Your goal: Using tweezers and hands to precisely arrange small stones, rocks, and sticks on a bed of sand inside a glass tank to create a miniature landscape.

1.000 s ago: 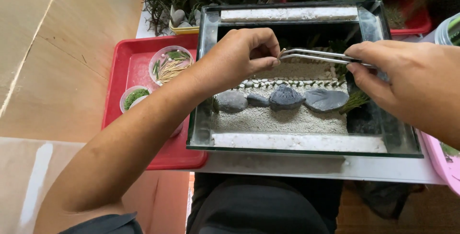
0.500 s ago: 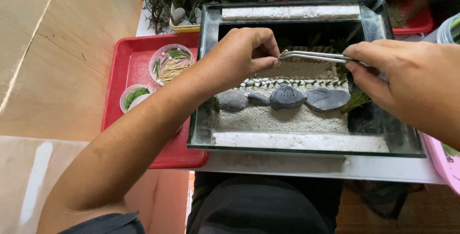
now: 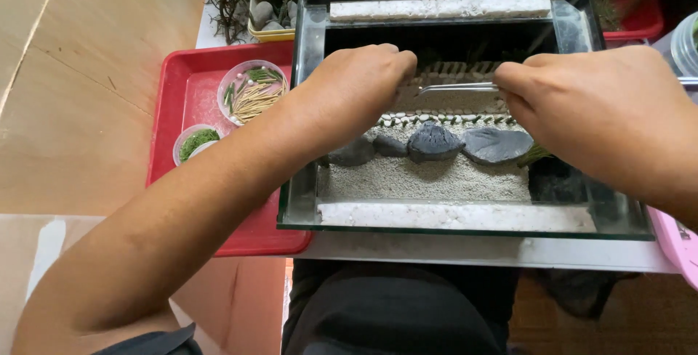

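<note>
Pale wood flooring fills the left of frame. Red plastic tray [image 3: 174, 101], centre left, carries a clear cup of thin sticks [image 3: 253, 92]. Left hand [image 3: 356, 93] curled at the tweezer tips; pinch contents not discernible. Glass tank [image 3: 465, 228], centre: coarse pale sand, four smooth grey stones [image 3: 435, 144], row of white pebbles. Metal tweezers [image 3: 458, 87] lie level above the sand, clamped in the right hand [image 3: 603, 111], centre right. Versus earlier: both hands sit lower over the tank, closer together.
</note>
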